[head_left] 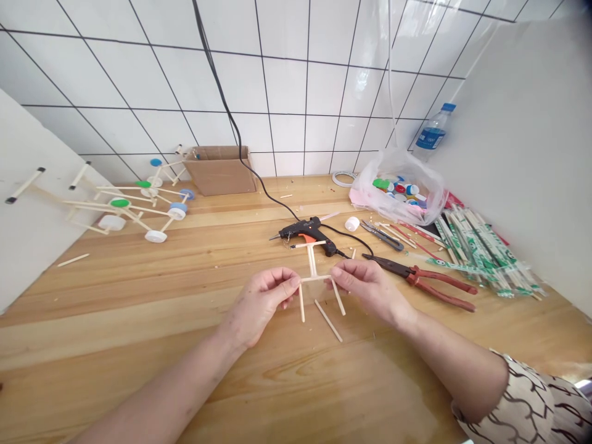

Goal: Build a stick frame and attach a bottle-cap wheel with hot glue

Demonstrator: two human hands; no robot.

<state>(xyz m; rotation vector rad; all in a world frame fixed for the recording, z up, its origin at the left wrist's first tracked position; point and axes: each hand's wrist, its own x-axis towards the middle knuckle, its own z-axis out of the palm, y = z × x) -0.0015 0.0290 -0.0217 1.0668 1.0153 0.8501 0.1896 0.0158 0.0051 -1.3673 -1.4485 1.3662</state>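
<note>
Below the glue gun [298, 228], the left hand [266, 300] and right hand [370, 287] are pinching, fingertips closed, hiding the ends of a pale, two-legged stick frame's crossbar [316, 278].

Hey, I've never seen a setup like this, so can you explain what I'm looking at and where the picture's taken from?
Sure. There's no machine here, just a person's bare hands. The single picture comes from a camera worn on the head, looking forward and down at a wooden table.

The left hand and right hand hold a small stick frame between them, one at each end of its crossbar. A loose stick lies just below it.

Beyond the hands is a black glue gun. To the right are red-handled pliers, a plastic bag of bottle caps and wrapped sticks. At left are stick structures with caps attached, near a cardboard box.
</note>
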